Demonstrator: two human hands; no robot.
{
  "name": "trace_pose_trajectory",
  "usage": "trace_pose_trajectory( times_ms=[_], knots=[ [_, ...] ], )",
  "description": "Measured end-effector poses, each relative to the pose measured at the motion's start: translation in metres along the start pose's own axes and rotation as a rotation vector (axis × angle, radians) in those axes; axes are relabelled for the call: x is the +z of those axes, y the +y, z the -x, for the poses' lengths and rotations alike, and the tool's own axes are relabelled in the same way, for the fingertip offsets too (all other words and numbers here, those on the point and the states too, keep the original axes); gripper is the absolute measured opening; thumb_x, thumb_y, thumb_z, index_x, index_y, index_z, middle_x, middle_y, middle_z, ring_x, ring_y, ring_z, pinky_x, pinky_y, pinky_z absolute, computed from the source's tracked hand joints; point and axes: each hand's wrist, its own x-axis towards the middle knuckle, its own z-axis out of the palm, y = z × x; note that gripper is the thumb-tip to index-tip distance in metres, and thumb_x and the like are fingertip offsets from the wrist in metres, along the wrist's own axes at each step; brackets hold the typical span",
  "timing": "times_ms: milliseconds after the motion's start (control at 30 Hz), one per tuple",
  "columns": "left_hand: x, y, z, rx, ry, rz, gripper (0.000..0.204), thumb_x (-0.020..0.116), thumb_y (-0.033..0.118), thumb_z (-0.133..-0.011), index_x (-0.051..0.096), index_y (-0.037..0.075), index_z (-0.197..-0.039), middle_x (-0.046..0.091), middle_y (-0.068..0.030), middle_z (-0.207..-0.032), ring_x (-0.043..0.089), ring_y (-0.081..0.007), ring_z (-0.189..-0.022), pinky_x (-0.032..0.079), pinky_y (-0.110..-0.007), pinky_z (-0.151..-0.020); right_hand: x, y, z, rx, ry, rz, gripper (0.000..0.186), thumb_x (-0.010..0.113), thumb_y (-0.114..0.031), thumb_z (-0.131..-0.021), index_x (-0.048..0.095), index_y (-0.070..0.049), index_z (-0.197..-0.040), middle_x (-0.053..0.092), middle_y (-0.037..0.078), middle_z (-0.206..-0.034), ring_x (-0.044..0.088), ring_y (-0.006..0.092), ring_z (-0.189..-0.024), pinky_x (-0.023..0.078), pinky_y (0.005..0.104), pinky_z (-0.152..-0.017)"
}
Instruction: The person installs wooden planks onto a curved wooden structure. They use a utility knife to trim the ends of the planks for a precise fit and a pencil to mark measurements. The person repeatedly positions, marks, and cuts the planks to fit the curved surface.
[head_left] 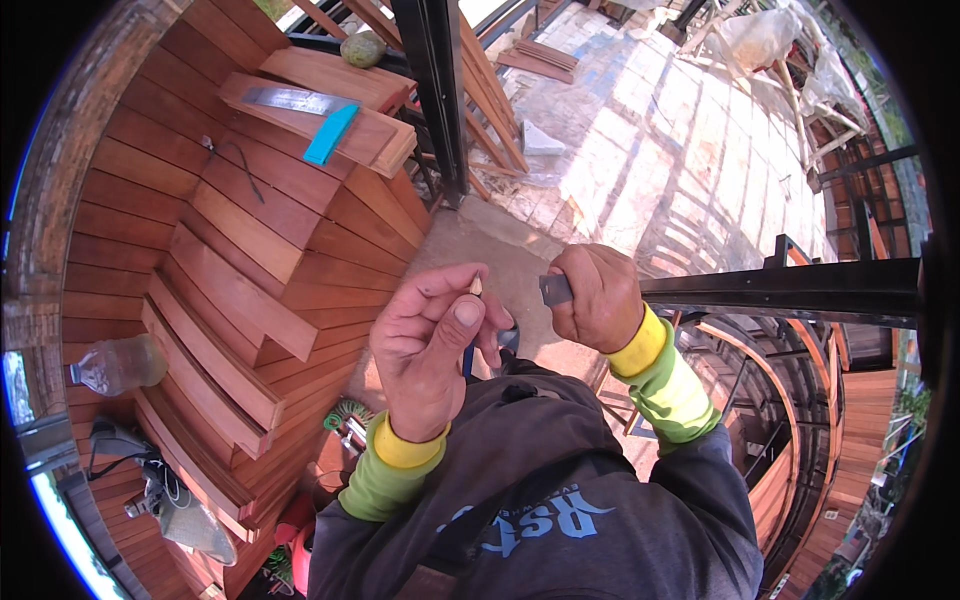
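Observation:
In my left hand, in front of my chest, a blue pencil is gripped upright, its pale sharpened tip showing at the thumb and fingertips. My right hand is closed on a flat grey blade, which points left toward the pencil tip, a short gap away. Both forearms have yellow and green cuffs. The handle of the blade, if it has one, is hidden in my fingers.
Curved wooden steps fill the left, with a try square, green round object, plastic bottle and tools. Black steel beams border a pale floor. Covered trestles stand at back right.

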Motion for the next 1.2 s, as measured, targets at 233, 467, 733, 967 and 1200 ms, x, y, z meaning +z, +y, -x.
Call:
trace_pose_trajectory(
  times_ms=[233,467,733,967,1200],
  knots=[
    [0.003,0.002,0.0,-0.035,0.048,0.022,0.029,0.057,0.015,-0.094,0.054,-0.005,-0.114,0.065,-0.0177,-0.087,0.053,-0.0111,-0.055,0.044,-0.023,-0.043,0.002,0.0,0.001,-0.008,0.004,-0.027,0.029,0.07,-0.012,-0.06,0.05,-0.005,-0.08,0.052,0.01,-0.065,0.055,0.0298,-0.056,0.045,0.0391,-0.053],
    [0.008,0.003,0.001,0.01,0.071,0.06,0.027,0.056,0.011,-0.094,0.053,-0.005,-0.115,0.064,-0.0144,-0.086,0.052,-0.0103,-0.05,0.04,-0.022,-0.04,0.004,-0.006,-0.007,-0.048,-0.03,0.011,0.033,0.073,-0.015,-0.054,0.049,-0.008,-0.076,0.051,0.007,-0.064,0.056,0.0268,-0.057,0.044,0.0375,-0.052],
    [0.008,0.001,0.006,-0.042,0.052,0.11,0.03,0.059,0.008,-0.091,0.05,-0.005,-0.116,0.063,-0.0151,-0.08,0.052,-0.0117,-0.048,0.04,-0.021,-0.036,0.006,-0.012,-0.026,-0.244,-0.025,0.129,0.027,0.067,-0.021,-0.06,0.044,-0.009,-0.068,0.046,0.004,-0.06,0.055,0.0214,-0.054,0.042,0.0333,-0.048],
    [0.001,0.001,0.01,-0.049,-0.026,0.159,0.034,0.059,0.014,-0.092,0.051,-0.006,-0.118,0.062,-0.0141,-0.084,0.051,-0.0087,-0.05,0.037,-0.019,-0.038,0.003,-0.016,-0.032,-0.322,-0.036,0.167,0.023,0.064,-0.019,-0.059,0.045,-0.009,-0.067,0.044,0.003,-0.058,0.053,0.02,-0.052,0.042,0.0325,-0.047],
    [-0.003,0.0,0.013,-0.051,-0.034,0.164,0.034,0.059,0.014,-0.093,0.051,-0.006,-0.119,0.062,-0.0133,-0.084,0.047,-0.0063,-0.049,0.033,-0.018,-0.04,0.003,-0.019,-0.034,-0.349,-0.038,0.18,0.021,0.063,-0.018,-0.06,0.045,-0.009,-0.067,0.043,0.003,-0.058,0.052,0.0195,-0.051,0.042,0.032,-0.045]
  ],
)
